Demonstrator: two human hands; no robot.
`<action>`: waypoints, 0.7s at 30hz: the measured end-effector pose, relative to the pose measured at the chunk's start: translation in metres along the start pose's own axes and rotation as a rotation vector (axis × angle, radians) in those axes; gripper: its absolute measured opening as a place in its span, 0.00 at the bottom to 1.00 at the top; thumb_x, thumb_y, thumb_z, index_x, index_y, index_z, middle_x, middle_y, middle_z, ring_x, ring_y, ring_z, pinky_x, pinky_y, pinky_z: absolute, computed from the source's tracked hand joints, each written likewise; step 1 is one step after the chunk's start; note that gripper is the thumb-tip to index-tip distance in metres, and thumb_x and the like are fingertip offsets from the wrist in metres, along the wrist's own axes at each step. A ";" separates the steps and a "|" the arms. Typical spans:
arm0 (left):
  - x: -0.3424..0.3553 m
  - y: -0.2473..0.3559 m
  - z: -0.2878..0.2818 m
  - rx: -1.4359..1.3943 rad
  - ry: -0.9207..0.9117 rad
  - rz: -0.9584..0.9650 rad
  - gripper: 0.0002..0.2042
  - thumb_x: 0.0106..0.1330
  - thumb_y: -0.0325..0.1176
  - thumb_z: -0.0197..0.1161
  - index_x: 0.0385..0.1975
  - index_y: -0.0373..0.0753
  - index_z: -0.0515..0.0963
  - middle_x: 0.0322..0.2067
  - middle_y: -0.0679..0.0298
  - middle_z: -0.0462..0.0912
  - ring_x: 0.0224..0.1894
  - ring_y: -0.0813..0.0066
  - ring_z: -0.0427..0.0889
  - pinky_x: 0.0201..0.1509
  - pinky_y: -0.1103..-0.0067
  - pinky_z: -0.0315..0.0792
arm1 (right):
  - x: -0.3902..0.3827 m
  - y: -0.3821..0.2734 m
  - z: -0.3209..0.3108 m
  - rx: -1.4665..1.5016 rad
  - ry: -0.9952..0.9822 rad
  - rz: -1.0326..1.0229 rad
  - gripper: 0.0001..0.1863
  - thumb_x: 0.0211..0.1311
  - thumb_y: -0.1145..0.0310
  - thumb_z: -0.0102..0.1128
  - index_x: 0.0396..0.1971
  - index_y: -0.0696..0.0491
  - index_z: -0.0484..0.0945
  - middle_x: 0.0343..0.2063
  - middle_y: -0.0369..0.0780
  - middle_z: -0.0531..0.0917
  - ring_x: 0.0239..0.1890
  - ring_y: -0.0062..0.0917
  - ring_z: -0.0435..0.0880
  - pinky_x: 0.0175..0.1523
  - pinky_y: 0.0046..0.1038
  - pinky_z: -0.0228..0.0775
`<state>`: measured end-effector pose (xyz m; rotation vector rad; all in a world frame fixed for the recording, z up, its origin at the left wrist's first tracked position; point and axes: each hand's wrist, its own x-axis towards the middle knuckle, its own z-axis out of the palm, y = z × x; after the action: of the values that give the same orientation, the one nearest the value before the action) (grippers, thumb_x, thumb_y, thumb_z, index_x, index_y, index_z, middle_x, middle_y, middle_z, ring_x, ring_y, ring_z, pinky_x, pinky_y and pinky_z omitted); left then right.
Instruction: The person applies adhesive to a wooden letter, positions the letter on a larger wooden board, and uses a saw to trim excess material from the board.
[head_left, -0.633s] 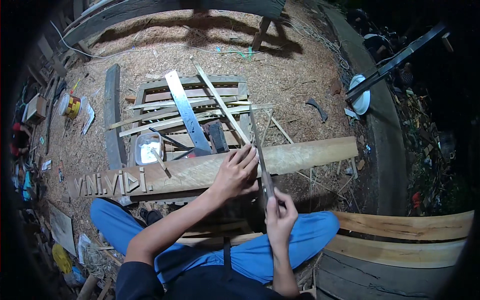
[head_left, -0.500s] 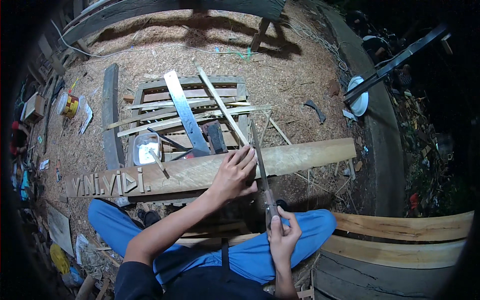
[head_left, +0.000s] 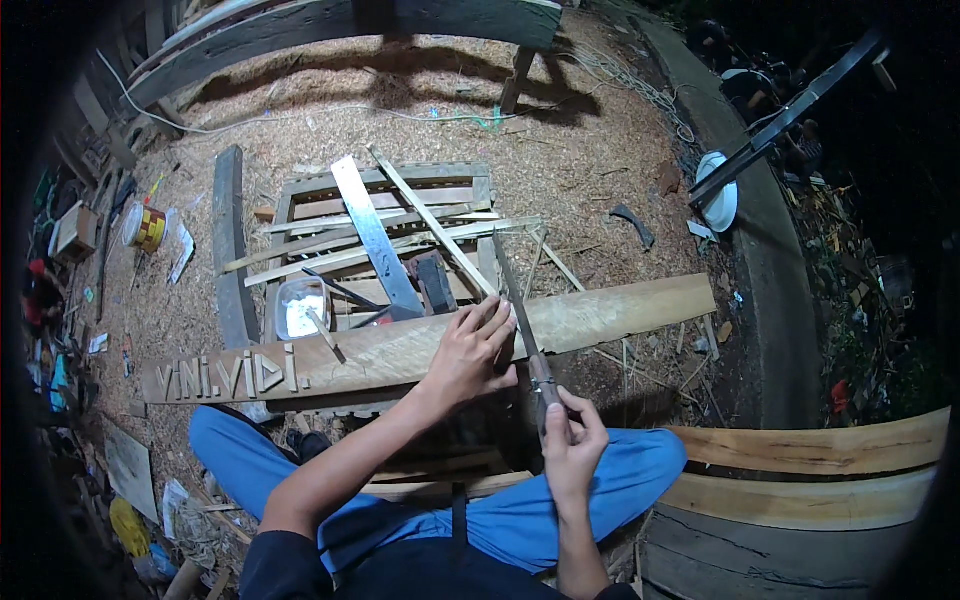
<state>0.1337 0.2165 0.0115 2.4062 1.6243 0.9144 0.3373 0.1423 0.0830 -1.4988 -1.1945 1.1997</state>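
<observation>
Across my lap lies a long pale plank [head_left: 610, 312], with several raised wooden letters [head_left: 232, 373] fixed at its left end. My left hand [head_left: 468, 350] rests on the plank's middle, its fingers closed on the near end of a thin wooden strip [head_left: 430, 215] that slants away to the far left. My right hand [head_left: 574, 445] grips the brown handle of a long, narrow-bladed hand tool [head_left: 516, 298]. Its dark blade passes just right of my left fingertips, over the plank, pointing away from me. Whether the edge has teeth cannot be made out.
Beyond the plank a slatted wooden frame [head_left: 482, 188] carries loose strips, a flat metal bar [head_left: 376, 235], a dark block [head_left: 432, 283] and a plastic tub of white stuff [head_left: 301, 306]. A small stick [head_left: 326, 335] leans on the plank. Boards [head_left: 800, 498] lie at right.
My right hand and the bladed tool have moved slightly forward. The strip's far end has swung a little left, while my left hand stays on its near end. The view has shifted slightly.
</observation>
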 end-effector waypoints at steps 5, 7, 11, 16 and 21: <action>0.004 -0.001 0.000 -0.091 0.051 -0.061 0.29 0.55 0.47 0.73 0.55 0.35 0.81 0.61 0.54 0.81 0.69 0.53 0.74 0.69 0.60 0.69 | 0.006 0.013 -0.008 0.130 -0.020 -0.026 0.15 0.74 0.73 0.62 0.55 0.65 0.79 0.43 0.41 0.86 0.36 0.15 0.84 0.38 0.17 0.76; 0.007 0.003 0.000 -0.076 0.072 -0.048 0.24 0.58 0.41 0.72 0.53 0.36 0.83 0.60 0.55 0.82 0.68 0.53 0.75 0.68 0.61 0.70 | 0.003 0.013 -0.007 0.096 -0.008 -0.048 0.15 0.74 0.74 0.61 0.56 0.65 0.79 0.44 0.42 0.86 0.37 0.16 0.85 0.40 0.18 0.76; 0.007 0.003 -0.001 -0.056 0.093 -0.026 0.19 0.60 0.32 0.70 0.52 0.36 0.83 0.59 0.55 0.83 0.67 0.54 0.76 0.67 0.62 0.71 | -0.020 -0.002 -0.010 0.046 0.080 -0.147 0.15 0.75 0.76 0.59 0.56 0.66 0.78 0.43 0.43 0.87 0.37 0.17 0.85 0.40 0.19 0.77; 0.007 -0.001 -0.001 -0.093 0.124 -0.028 0.18 0.62 0.31 0.69 0.52 0.36 0.82 0.59 0.56 0.83 0.67 0.55 0.76 0.68 0.62 0.70 | 0.008 -0.011 -0.006 0.123 0.139 -0.201 0.17 0.74 0.75 0.60 0.58 0.66 0.77 0.40 0.44 0.87 0.34 0.17 0.85 0.39 0.19 0.76; 0.011 -0.013 -0.002 -0.239 0.049 -0.060 0.18 0.64 0.29 0.69 0.54 0.38 0.81 0.59 0.57 0.82 0.68 0.55 0.75 0.69 0.63 0.70 | 0.062 0.003 -0.002 -0.058 0.134 -0.378 0.16 0.73 0.73 0.63 0.54 0.65 0.80 0.38 0.46 0.89 0.38 0.21 0.87 0.41 0.23 0.79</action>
<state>0.1254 0.2314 0.0125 2.1808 1.4973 1.0955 0.3454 0.2030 0.0700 -1.2980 -1.3559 0.8068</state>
